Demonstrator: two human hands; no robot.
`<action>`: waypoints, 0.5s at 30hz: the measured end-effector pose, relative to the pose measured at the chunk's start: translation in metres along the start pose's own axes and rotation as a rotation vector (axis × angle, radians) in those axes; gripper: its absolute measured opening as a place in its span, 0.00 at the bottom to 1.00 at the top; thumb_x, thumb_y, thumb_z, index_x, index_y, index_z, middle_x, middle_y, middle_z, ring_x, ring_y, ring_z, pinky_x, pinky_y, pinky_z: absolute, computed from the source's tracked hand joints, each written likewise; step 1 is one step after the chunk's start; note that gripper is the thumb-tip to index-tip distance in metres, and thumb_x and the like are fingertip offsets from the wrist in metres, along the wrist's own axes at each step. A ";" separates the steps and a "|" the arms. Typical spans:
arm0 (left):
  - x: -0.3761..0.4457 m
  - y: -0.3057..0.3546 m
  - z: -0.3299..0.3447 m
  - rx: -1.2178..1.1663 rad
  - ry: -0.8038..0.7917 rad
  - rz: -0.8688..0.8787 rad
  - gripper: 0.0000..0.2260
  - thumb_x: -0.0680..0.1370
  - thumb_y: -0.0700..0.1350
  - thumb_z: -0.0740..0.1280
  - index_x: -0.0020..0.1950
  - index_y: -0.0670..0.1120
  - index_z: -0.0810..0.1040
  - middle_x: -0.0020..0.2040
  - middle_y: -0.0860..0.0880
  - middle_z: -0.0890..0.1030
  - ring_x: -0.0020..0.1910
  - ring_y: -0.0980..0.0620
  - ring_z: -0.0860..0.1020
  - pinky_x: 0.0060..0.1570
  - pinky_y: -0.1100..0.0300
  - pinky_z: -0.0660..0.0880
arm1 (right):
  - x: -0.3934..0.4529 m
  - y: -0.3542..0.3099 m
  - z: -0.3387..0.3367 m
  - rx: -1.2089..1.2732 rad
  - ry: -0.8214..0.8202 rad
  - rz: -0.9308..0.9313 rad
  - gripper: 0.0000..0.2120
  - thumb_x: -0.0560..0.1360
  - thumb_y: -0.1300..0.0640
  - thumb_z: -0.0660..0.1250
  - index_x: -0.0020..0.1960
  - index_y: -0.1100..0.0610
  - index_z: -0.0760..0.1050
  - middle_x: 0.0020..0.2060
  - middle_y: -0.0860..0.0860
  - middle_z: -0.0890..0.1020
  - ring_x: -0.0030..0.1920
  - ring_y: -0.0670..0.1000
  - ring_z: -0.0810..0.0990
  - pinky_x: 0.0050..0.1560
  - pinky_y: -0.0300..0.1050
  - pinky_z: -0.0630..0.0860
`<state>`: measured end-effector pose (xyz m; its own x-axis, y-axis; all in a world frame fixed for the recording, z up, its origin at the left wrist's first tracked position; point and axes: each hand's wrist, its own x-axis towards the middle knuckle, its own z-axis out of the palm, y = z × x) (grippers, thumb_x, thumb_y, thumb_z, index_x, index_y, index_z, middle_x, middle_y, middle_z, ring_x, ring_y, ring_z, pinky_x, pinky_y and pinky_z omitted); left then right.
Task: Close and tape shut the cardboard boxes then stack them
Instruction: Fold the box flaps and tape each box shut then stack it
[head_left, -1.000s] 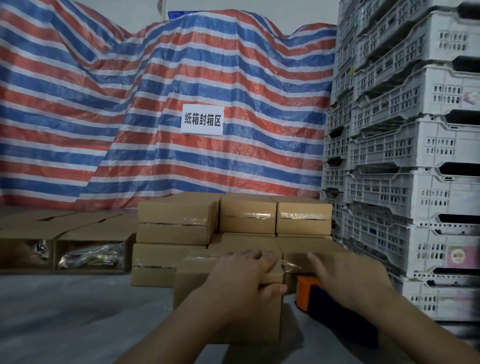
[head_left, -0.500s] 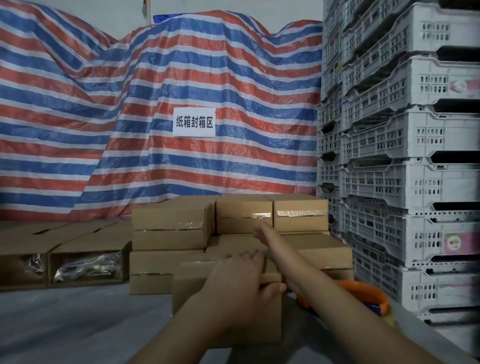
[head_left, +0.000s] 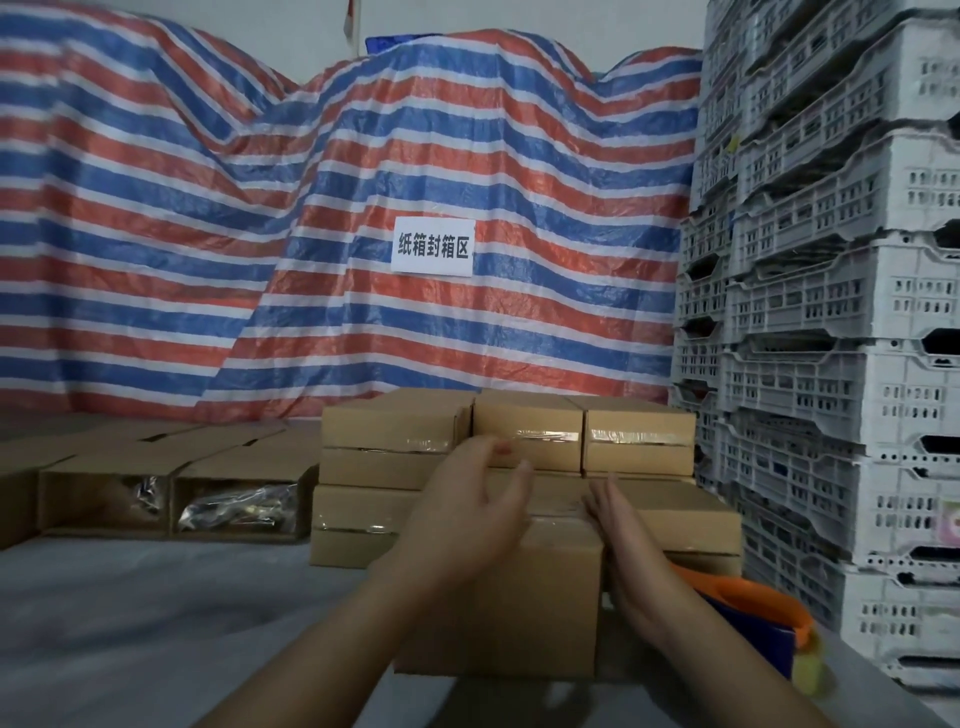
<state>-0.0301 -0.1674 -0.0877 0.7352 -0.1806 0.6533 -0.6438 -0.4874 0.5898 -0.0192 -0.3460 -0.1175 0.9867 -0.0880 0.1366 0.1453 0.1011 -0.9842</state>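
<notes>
**Brown carton between two flat hands**

Brown corrugated cardboard makes up the closed box (head_left: 524, 597) nearest the camera, which sits on the grey sheet-covered table (head_left: 130, 623) close to its near edge, right of centre. A strip of clear tape shows along the box's top. The left hand (head_left: 467, 512) lies over the box's top left part, fingers loosely spread and slightly bent, thumb out toward the right; it curls round nothing. The right hand (head_left: 623, 540) stands on edge against the box's right side, fingers straight and together, pointing away from the person; it grips nothing.

Just behind this box stands a stack of taped brown cardboard boxes (head_left: 530, 441), two layers high, reaching toward the table's far edge. Further left along the table lie open brown cardboard boxes (head_left: 171, 499) on their sides, with clear plastic-wrapped items visible inside. An orange and blue tape dispenser (head_left: 753, 618) rests just right of the near box, beside the right forearm, near the table's right edge.

Behind the table hangs a red, white and blue striped tarpaulin (head_left: 260, 234) carrying a white paper sign (head_left: 432, 246) with dark characters. Grey-white perforated plastic crates (head_left: 831, 312) are piled high along the right side.
</notes>
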 end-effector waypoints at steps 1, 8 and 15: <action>-0.003 -0.005 -0.008 0.025 0.048 -0.004 0.15 0.80 0.59 0.61 0.65 0.59 0.71 0.59 0.60 0.75 0.50 0.67 0.77 0.44 0.70 0.72 | 0.002 -0.003 0.000 -0.036 0.036 -0.003 0.31 0.81 0.34 0.49 0.79 0.47 0.59 0.72 0.52 0.73 0.66 0.53 0.75 0.66 0.52 0.66; -0.042 -0.048 -0.022 -0.110 0.100 -0.375 0.35 0.73 0.67 0.58 0.77 0.54 0.62 0.74 0.49 0.69 0.69 0.52 0.69 0.65 0.54 0.67 | -0.008 0.016 0.007 -0.203 0.053 0.014 0.46 0.67 0.25 0.50 0.81 0.44 0.53 0.79 0.51 0.60 0.78 0.56 0.60 0.78 0.60 0.57; -0.069 -0.061 -0.010 -0.455 0.057 -0.521 0.22 0.67 0.68 0.62 0.59 0.65 0.70 0.54 0.59 0.77 0.55 0.52 0.76 0.63 0.47 0.72 | -0.024 0.035 0.000 -0.374 -0.052 0.111 0.50 0.60 0.24 0.54 0.80 0.38 0.51 0.76 0.54 0.66 0.76 0.61 0.64 0.75 0.63 0.63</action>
<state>-0.0436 -0.1173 -0.1636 0.9684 0.0316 0.2472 -0.2436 -0.0898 0.9657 -0.0373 -0.3407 -0.1553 0.9987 -0.0451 0.0232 0.0106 -0.2616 -0.9651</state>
